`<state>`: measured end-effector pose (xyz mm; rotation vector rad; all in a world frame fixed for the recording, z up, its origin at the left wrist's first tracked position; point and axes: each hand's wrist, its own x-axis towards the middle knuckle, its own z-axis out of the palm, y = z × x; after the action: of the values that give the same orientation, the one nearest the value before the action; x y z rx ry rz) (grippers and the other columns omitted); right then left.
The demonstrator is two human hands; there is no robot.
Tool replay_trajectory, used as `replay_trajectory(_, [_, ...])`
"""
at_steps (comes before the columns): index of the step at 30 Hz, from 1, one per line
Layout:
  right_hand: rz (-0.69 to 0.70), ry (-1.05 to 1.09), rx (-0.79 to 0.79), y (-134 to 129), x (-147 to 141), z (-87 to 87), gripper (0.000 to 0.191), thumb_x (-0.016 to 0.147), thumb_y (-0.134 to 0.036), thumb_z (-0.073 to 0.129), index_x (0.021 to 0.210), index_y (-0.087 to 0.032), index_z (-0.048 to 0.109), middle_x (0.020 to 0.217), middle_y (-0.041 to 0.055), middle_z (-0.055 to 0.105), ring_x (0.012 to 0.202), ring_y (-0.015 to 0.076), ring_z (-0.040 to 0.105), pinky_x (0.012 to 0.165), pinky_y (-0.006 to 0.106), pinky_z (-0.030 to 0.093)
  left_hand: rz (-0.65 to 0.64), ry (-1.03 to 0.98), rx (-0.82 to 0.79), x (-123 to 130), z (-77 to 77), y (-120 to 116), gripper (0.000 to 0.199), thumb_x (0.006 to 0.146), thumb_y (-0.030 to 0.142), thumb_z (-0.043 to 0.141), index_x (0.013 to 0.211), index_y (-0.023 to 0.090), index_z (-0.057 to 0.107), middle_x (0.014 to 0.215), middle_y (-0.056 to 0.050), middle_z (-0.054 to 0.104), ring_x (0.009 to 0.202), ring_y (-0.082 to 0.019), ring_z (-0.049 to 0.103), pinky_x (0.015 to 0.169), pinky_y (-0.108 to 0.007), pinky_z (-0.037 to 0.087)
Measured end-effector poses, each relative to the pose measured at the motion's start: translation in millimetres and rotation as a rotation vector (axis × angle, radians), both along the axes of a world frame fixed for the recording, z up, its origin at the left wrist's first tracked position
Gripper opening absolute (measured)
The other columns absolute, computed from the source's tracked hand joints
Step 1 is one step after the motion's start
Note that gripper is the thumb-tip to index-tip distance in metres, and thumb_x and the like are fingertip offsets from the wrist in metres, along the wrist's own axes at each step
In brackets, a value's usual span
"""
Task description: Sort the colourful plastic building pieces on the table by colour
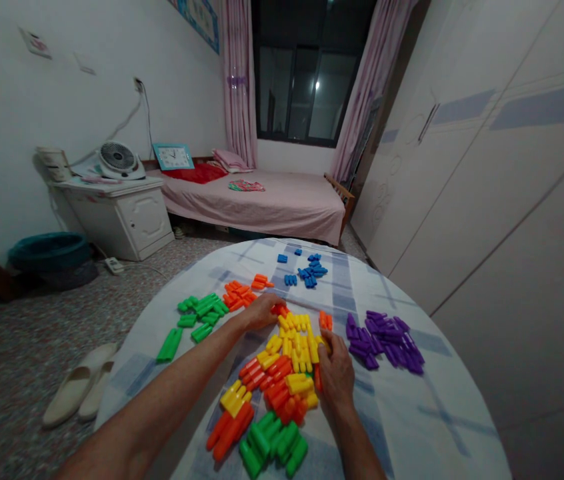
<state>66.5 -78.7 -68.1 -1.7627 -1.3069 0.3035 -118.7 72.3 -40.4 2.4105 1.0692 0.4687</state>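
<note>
My left hand (263,312) reaches across the table, fingers closed round an orange-red bullet-shaped building block (279,309) at the back edge of the mixed pile. On the pile's right side, my right hand (337,368) curls its fingers over a yellow block (320,343). Between them lie many yellow blocks (298,341). Orange blocks (277,388) and green blocks (273,441) spread nearer to me. Two joined orange blocks (325,321) lie just beyond my right fingertips. The fingers hide parts of both held blocks.
Sorted by colour on the round table (442,413) are blue blocks (312,272) at the back, purple blocks (387,340) to the right, green blocks (206,308) and orange blocks (238,295) to the left. A bed (282,200) and wardrobe (462,180) stand beyond.
</note>
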Motion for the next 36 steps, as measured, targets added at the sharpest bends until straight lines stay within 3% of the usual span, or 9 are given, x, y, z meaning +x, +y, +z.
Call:
replay_trajectory(4, [-0.011, -0.011, 0.007, 0, -1, -0.1, 0.038, 0.080, -0.028, 0.037, 0.110, -0.019, 0.058, 0.112, 0.0067, 0.061, 0.102, 0.0217, 0.055, 0.090, 0.034, 0.039, 0.066, -0.056, 0.003, 0, 0.8, -2, 0.022, 0.066, 0.016, 0.059, 0.087, 0.015, 0.066, 0.083, -0.003, 0.063, 0.080, -0.017, 0.055, 0.074, -0.026, 0.043])
replay_trajectory(9, [-0.008, -0.010, 0.027, 0, -1, -1.5, 0.037, 0.081, -0.029, 0.037, 0.108, -0.019, 0.058, 0.111, 0.0072, 0.061, 0.101, 0.0216, 0.055, 0.090, 0.034, 0.039, 0.135, -0.169, -0.040, 0, 11.8, -8, 0.020, 0.071, 0.013, 0.052, 0.088, 0.014, 0.061, 0.083, -0.001, 0.061, 0.077, -0.013, 0.055, 0.070, -0.023, 0.043])
replay_trajectory(18, [0.002, 0.001, 0.012, 0, 0, -1.4, 0.037, 0.081, -0.029, 0.037, 0.110, -0.018, 0.058, 0.111, 0.0070, 0.061, 0.103, 0.0219, 0.054, 0.092, 0.034, 0.038, 0.004, -0.169, -0.327, -1, 31.8, -20, 0.017, 0.069, 0.020, 0.061, 0.084, 0.013, 0.062, 0.061, 0.003, 0.058, 0.049, -0.008, 0.050, 0.046, -0.018, 0.035])
replay_trajectory(28, [-0.013, -0.020, 0.008, -1, -1, -0.3, 0.036, 0.082, -0.028, 0.037, 0.110, -0.018, 0.057, 0.112, 0.0070, 0.060, 0.103, 0.0217, 0.054, 0.091, 0.034, 0.038, -0.042, -0.254, -0.499, -6, 44.0, -19, 0.025, 0.067, 0.034, 0.065, 0.080, 0.013, 0.061, 0.059, 0.003, 0.057, 0.049, -0.008, 0.048, 0.047, -0.019, 0.035])
replay_trajectory(36, [-0.013, -0.011, -0.012, -1, -1, -0.7, 0.037, 0.081, -0.028, 0.037, 0.111, -0.019, 0.057, 0.112, 0.0053, 0.060, 0.104, 0.0213, 0.054, 0.091, 0.033, 0.038, 0.122, -0.411, -0.479, -32, 49.3, -5, 0.028, 0.071, 0.041, 0.060, 0.071, 0.014, 0.054, 0.061, 0.003, 0.053, 0.049, -0.006, 0.044, 0.049, -0.020, 0.033])
